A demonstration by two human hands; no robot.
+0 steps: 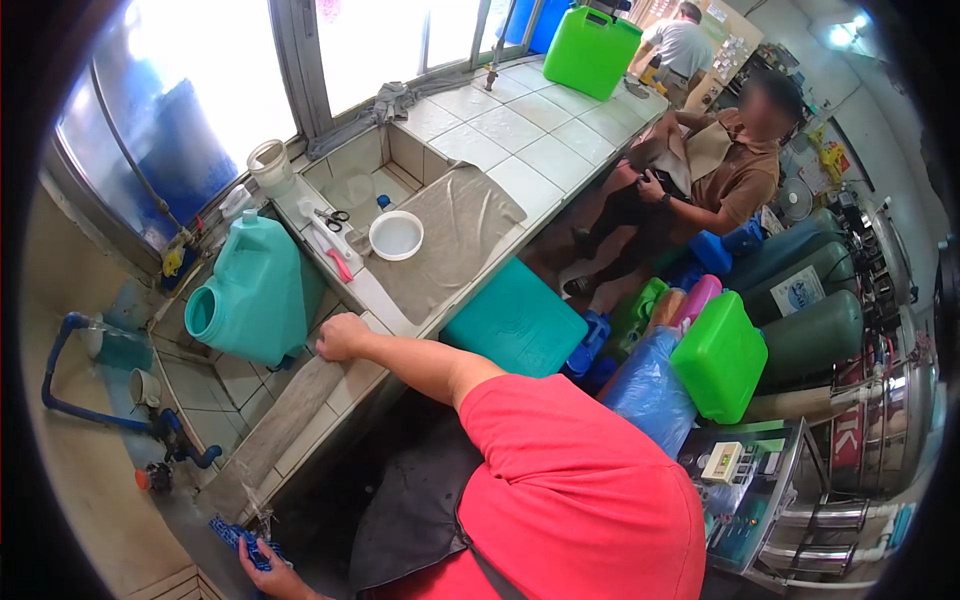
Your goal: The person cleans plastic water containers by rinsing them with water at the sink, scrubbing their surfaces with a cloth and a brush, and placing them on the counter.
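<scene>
Left hand [266,577] grasping blue patterned cloth [232,533]; right hand [343,336] curled at tiled sink rim [352,384], grip unclear.

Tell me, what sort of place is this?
Probably a small water-refilling shop or similar workshop, though I can't be sure. A teal jug sits at a tiled basin, a bright green container stands nearby, and large dark tanks line the far side.
</scene>
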